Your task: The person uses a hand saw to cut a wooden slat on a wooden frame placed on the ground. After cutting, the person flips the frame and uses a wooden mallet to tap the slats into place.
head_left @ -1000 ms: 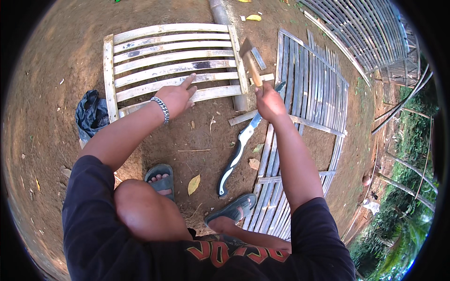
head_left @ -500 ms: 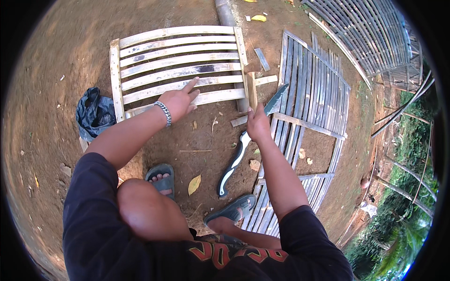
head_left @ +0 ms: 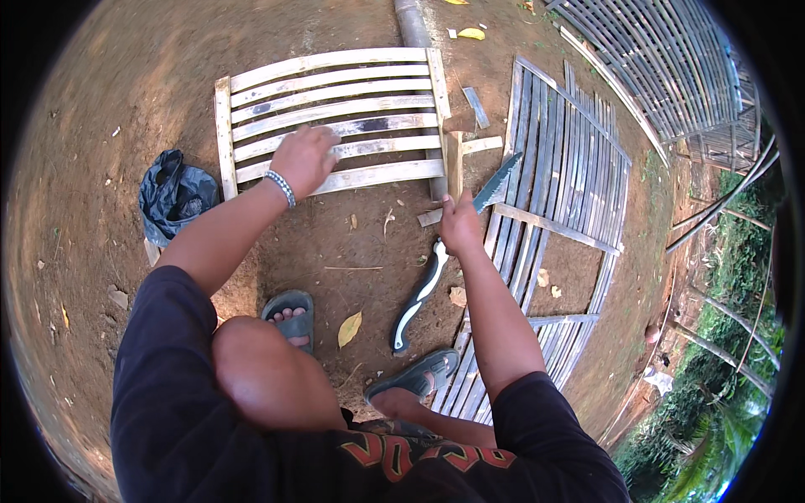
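Two hands work: left hand (head_left: 303,158) fingers rest on the slatted panel (head_left: 335,126), right hand (head_left: 460,225) fingers grip a wooden stick (head_left: 454,165).

Pale matt bamboo slat panel (head_left: 335,117); dull metal blade (head_left: 496,183); glossy plastic sheath (head_left: 419,295).

A crumpled dark blue-black plastic bag (head_left: 173,201) lies on the dirt, left of the slatted frame (head_left: 335,117).

Left hand (head_left: 303,159) now flat on the slatted bamboo panel (head_left: 335,117), pointing finger tucked away; right hand (head_left: 459,225) drawn back nearer the body, gripping the hatchet (head_left: 482,189).
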`<state>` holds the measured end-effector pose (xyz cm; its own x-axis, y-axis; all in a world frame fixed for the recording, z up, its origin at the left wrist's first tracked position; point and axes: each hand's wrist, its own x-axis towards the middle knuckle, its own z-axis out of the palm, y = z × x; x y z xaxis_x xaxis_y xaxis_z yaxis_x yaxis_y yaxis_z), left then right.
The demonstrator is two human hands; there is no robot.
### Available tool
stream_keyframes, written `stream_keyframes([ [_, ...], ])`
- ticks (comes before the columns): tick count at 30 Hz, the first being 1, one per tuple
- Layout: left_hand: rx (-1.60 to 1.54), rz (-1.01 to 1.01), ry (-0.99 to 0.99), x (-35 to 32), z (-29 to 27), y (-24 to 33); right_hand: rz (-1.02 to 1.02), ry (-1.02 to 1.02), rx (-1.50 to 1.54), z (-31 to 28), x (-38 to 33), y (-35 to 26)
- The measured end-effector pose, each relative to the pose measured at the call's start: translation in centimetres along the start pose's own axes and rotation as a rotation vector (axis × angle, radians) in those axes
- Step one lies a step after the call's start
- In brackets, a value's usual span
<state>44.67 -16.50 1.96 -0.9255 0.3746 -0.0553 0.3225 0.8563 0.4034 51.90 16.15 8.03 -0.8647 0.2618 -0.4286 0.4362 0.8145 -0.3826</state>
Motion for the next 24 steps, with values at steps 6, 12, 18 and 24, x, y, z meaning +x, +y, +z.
stream_keyframes([
  [6,0.079,-0.214,0.187,0.0,-1.7,-3.0,-0.018,-0.003,-0.002,-0.5,-0.6,-0.7],
  [12,0.236,0.124,-0.173,5.3,-1.7,3.2,0.014,0.029,-0.024,-0.8,-0.7,-0.5],
  [18,0.257,0.277,-0.251,12.8,-1.3,9.3,0.007,-0.002,0.004,-1.0,-0.3,-0.7],
  [24,0.274,0.276,-0.219,17.2,0.0,9.4,0.048,-0.052,0.048,-1.1,-0.5,-1.1],
])
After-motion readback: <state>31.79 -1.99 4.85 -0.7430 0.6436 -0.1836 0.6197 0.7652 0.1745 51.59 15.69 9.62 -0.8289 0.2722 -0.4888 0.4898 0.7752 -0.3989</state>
